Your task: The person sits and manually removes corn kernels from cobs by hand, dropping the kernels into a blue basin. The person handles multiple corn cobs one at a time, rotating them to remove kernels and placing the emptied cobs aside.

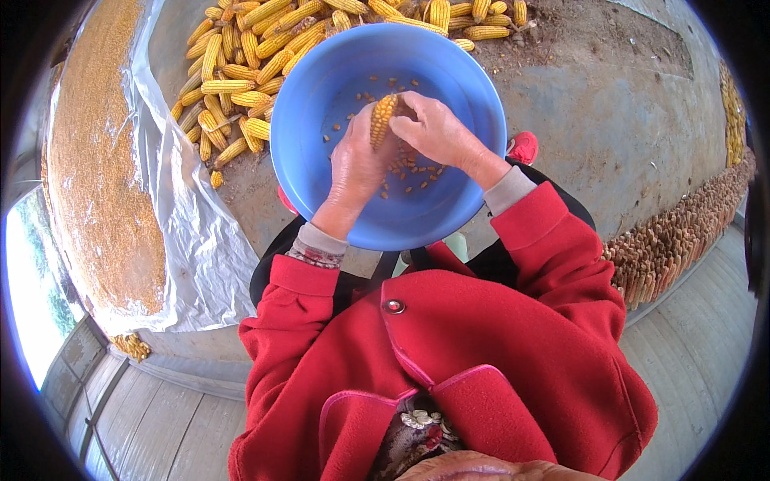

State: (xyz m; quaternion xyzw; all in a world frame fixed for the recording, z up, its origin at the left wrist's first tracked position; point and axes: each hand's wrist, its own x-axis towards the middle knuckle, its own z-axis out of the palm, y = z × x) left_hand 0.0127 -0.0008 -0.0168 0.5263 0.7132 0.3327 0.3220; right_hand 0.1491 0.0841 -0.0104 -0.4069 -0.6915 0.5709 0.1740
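Over a blue plastic basin (421,225), my left hand (356,162) is closed around a yellow ear of dried corn (383,120), which points up and away from me. My right hand (436,126) is beside the ear's upper part, its thumb and bent fingers close against it. Whether the right fingers grip the ear or only press on it, I cannot tell. Loose corn kernels (409,174) are scattered on the basin's bottom below both hands. The basin rests at my lap, between my knees.
A heap of corn ears (240,84) lies beyond the basin to the left. Shelled kernels (102,180) spread on plastic sheeting (198,270) at far left. Bare cobs (668,258) are stacked along the right wall. My red shoe (523,148) shows on the concrete floor (601,138).
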